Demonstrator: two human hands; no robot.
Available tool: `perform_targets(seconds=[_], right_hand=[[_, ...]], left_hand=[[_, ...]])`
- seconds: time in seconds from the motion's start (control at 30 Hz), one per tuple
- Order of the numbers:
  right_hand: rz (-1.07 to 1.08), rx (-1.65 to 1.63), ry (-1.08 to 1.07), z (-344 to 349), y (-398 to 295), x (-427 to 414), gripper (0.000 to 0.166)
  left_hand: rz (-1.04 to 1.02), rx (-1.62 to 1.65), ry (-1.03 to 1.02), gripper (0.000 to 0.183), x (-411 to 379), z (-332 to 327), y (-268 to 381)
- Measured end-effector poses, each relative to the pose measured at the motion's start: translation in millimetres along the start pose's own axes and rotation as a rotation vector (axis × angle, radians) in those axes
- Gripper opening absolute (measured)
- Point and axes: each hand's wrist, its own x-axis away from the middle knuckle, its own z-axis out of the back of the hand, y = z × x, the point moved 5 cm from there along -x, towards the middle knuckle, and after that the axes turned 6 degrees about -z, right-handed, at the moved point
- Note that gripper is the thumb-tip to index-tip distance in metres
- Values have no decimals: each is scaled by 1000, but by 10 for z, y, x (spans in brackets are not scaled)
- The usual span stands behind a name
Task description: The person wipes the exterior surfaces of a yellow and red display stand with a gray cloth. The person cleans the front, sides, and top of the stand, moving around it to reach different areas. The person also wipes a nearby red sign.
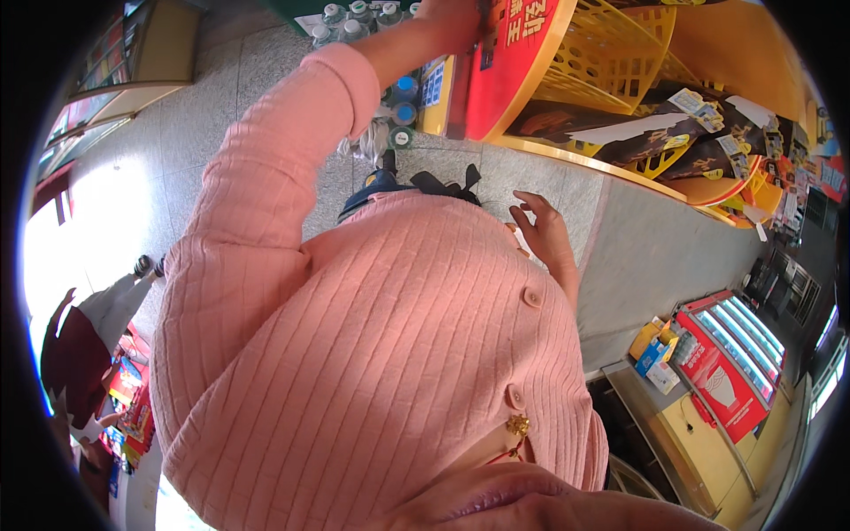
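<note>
My left arm, in a pink ribbed sleeve with a rolled cuff, reaches up to the top edge of the view. There my left hand [455, 26] is blurred and partly cut off, beside the red printed side panel [498, 73] of a yellow display rack. Whether it grips anything is hidden. My right hand [543, 229] hangs beside my body above the tiled floor, fingers loosely bent and apart, nothing in it. Dark printed snack packets [631, 126] lie in the rack among yellow perforated plastic dividers [597, 60].
Clear plastic bottles [352, 30] and blue-capped bottles [404, 99] stand near the rack. At lower right are a counter [704, 451], small boxes [657, 358] and a red lit display cabinet [724, 372]. Shelving [126, 60] stands at upper left. A person [86, 345] is at the far left, near colourful packages [133, 405].
</note>
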Motion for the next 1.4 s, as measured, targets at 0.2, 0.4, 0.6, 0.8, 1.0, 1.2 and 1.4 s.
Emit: perform_targets(seconds=[0.2, 0.4, 0.6, 0.8, 1.0, 1.2, 1.4], right_hand=[[125, 62, 52, 163, 50, -45, 29], [99, 19, -13, 241, 57, -35, 29], [108, 21, -29, 273, 104, -44, 29], [183, 33, -55, 288, 48, -113, 29], [178, 80, -109, 303, 2, -154, 29], [194, 68, -116, 265, 93, -171, 28], [180, 58, -143, 194, 118, -205, 28]], left_hand=[[-53, -58, -205, 41, 392, 323, 347], [-43, -83, -286, 41, 646, 46, 558], [-62, -9, -147, 34, 978, -4, 846], [-91, 76, -223, 30, 1181, 81, 994], [33, 558, -192, 32, 1241, -70, 694], [707, 1915, -33, 46, 2162, -362, 330], [849, 2598, 421, 45, 2738, -658, -233]])
